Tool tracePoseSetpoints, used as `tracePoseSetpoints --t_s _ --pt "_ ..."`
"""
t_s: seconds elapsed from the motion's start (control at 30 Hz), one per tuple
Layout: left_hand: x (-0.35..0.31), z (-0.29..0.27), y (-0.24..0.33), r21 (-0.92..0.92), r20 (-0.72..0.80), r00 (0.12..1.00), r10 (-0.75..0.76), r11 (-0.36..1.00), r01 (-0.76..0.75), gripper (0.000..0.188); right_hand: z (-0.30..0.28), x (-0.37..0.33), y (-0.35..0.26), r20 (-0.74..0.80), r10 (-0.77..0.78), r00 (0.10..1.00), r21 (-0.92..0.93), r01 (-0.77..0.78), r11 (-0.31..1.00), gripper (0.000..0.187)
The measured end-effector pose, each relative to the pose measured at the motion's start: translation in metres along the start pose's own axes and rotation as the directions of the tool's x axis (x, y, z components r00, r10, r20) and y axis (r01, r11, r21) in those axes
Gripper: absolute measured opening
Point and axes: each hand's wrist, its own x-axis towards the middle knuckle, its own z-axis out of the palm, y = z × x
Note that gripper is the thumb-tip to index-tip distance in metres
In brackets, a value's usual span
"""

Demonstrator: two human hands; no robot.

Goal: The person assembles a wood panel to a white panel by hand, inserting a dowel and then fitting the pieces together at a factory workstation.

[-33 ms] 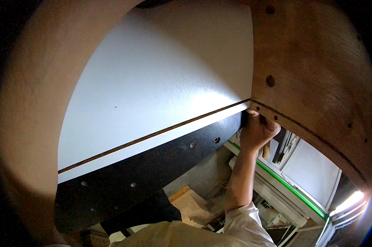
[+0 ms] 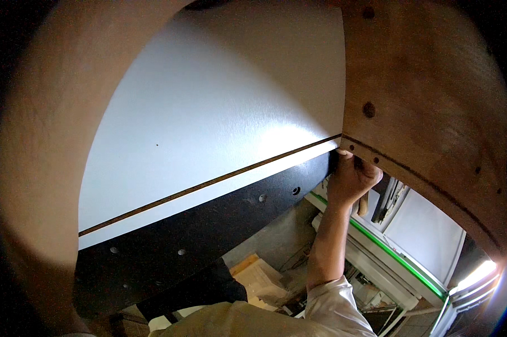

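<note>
My right hand point(image 2: 351, 178) is raised to the inner corner of a cabinet-like box, with its fingers curled closed. The thumb side touches the corner where a white panel point(image 2: 219, 112) meets a brown wooden side panel point(image 2: 416, 73). What the fingers close around is hidden. A tan, rounded piece like a handle point(image 2: 363, 204) shows just below the fist, and I cannot tell whether it is in the hand. Beneath the white panel runs a black board point(image 2: 219, 227) with several round holes. My left hand does not show.
A narrow dark groove point(image 2: 208, 187) crosses the white panel and continues along the wooden side. A pale wooden side point(image 2: 43, 157) curves up at left. Below right stands a white machine-like bench point(image 2: 388, 264) with a green strip; a bright lamp point(image 2: 478, 275) glows beside it.
</note>
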Motion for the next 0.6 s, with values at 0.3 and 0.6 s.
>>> tracePoseSetpoints --t_s 0.3,0.6 --pt "0.012 -0.006 0.002 -0.010 -0.003 1.000 -0.007 1.000 0.007 0.016 -0.004 0.007 -0.002 -0.011 -0.009 1.000 -0.040 0.008 0.999 0.007" --pt "0.033 -0.019 0.002 -0.026 0.019 0.999 -0.039 0.999 0.040 0.015 0.001 0.031 -0.022 -0.086 0.072 0.994 0.050 -0.068 0.996 0.010"
